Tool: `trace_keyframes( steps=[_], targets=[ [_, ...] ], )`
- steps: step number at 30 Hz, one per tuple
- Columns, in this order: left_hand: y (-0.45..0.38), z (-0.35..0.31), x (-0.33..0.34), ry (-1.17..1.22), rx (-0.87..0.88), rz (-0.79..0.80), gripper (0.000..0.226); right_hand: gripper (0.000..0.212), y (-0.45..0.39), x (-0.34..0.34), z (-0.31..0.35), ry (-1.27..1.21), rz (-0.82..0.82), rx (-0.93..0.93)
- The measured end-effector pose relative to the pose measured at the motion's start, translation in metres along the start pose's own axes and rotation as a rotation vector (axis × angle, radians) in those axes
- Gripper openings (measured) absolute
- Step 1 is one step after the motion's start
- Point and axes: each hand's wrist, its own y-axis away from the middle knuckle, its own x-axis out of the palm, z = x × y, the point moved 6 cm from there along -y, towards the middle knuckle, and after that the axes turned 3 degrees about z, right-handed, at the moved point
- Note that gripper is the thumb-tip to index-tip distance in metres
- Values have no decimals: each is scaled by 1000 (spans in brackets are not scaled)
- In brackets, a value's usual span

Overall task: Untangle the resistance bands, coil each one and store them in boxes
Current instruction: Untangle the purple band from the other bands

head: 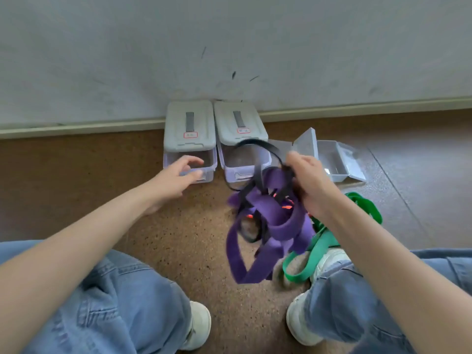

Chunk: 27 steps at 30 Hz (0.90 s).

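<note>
The right hand (pixel 310 182) grips a tangled bunch of wide purple (pixel 270 221) and thin black rubber resistance bands (pixel 258 146), lifted above the speckled brown floor (pixel 199 238). A green band (pixel 319 246) lies right of it. The left hand (pixel 176 178), fingers relaxed and holding nothing, reaches at the left grey-lidded clear plastic box (pixel 189 139) by the far wall; a second such box (pixel 241 139) stands beside it.

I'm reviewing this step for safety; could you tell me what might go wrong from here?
The right hand holds up a knotted bundle of purple band and black band; pulling could tighten the tangle. The green band lies looped by the right shoe and might snag. The left hand, reaching out, could shove the left box.
</note>
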Motion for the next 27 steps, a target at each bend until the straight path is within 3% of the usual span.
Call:
trace_keyframes(
  steps=[2, 4, 8, 9, 12, 15, 18, 22, 24, 25, 27],
  targets=[
    [8, -2, 35, 292, -83, 291, 56, 31, 1, -7, -6, -285, -4, 138],
    [13, -17, 70, 258, 38, 423, 58, 15, 1, -8, -11, -428, 46, 218],
    [2, -47, 78, 270, 288, 84, 20, 16, 6, -1, -6, -524, 131, 199],
    [1, -52, 74, 286, 296, 35, 19, 14, 6, -5, -3, -446, 119, 166],
    [-2, -51, 51, 519, 180, -87, 20, 21, 5, -20, 1, 119, 79, 74],
    [0, -55, 39, 615, 136, -78, 23, 48, 13, -9, -9, 251, 223, 89],
    [5, -64, 37, 654, 134, -72, 23, 37, 23, 21, -12, 481, 423, -56],
    [7, -74, 26, 836, 142, -41, 23, 15, 20, 22, -10, 561, 232, -195],
    [7, -74, 14, 920, 116, 5, 21, 14, 15, 6, -6, 609, 76, -208],
    [5, -69, 3, 835, 107, -39, 22, 17, 11, -9, -5, 551, -13, -155],
    [1, -51, -23, 322, 69, -249, 24, 21, 8, -39, -1, 319, -151, -14]
  ],
)
